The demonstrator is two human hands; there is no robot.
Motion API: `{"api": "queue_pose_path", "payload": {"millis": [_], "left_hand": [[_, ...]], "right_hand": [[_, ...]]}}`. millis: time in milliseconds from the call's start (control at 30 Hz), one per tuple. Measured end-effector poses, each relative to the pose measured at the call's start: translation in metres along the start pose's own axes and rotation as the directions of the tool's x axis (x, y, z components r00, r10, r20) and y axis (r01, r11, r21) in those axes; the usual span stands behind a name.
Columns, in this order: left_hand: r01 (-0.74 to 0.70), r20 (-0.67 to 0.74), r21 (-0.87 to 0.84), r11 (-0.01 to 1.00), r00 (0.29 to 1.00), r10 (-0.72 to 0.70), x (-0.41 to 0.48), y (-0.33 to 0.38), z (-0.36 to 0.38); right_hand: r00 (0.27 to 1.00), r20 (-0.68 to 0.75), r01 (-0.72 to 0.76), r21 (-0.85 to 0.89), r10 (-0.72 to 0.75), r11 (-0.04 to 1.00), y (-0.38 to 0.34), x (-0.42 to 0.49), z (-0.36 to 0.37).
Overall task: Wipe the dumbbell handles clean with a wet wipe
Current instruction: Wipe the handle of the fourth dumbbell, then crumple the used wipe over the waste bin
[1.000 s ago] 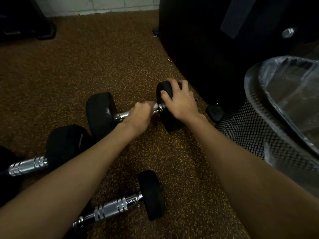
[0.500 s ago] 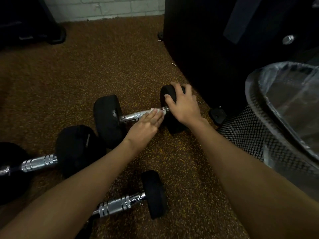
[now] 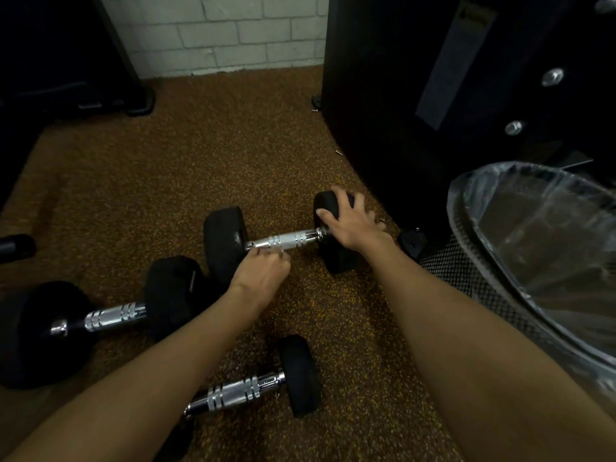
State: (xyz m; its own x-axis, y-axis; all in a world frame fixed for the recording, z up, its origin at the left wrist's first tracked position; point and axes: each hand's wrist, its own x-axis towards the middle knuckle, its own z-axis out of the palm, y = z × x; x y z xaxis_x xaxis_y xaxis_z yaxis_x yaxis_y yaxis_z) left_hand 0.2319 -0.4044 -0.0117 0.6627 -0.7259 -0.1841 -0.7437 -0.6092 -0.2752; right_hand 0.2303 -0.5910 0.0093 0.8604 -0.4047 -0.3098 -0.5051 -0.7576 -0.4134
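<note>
A gym's weight corner: three dumbbells [image 3: 286, 240] with black heads and ringed chrome handles lie on a brown rubber floor [image 3: 200, 155] flecked with yellow. A tall black machine frame [image 3: 400, 95] studded with steel bolts [image 3: 552, 76] stands at right, in front of a white-painted brick wall [image 3: 226, 35]. The foot of another black rig [image 3: 136, 101] sits at far left, and a wire-mesh bin [image 3: 466, 275] with a clear plastic liner [image 3: 550, 228] stands just beside the machine.
</note>
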Motion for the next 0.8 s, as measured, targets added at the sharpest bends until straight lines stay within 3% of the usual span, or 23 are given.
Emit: {"api": "queue_pose_path", "payload": {"millis": [100,233,400,633,800], "left_hand": [[0.123,0.023,-0.274,0.954,0.992,-0.121,-0.006,-0.013,-0.020],[0.252,0.043,-0.616,0.747,0.957,-0.287,-0.007,-0.033,-0.047],[0.322,0.070,-0.779,0.538,0.897,-0.435,-0.005,-0.052,-0.081],[0.145,0.068,-0.968,0.203,0.936,-0.346,0.003,-0.049,-0.145],[-0.013,-0.022,-0.999,0.041,0.973,-0.229,0.016,-0.030,-0.197]], "right_hand": [[0.998,0.049,-0.034,-0.019,0.035,0.999,-0.002,-0.007,-0.005],[1.000,0.014,-0.018,-0.012,0.018,1.000,-0.005,-0.019,-0.013],[0.999,-0.032,0.006,0.032,-0.005,0.999,-0.019,-0.030,-0.039],[0.980,-0.125,0.196,0.424,-0.158,0.884,-0.049,-0.063,-0.102],[0.969,-0.190,0.239,0.542,-0.159,0.806,-0.037,-0.088,-0.151]]}}
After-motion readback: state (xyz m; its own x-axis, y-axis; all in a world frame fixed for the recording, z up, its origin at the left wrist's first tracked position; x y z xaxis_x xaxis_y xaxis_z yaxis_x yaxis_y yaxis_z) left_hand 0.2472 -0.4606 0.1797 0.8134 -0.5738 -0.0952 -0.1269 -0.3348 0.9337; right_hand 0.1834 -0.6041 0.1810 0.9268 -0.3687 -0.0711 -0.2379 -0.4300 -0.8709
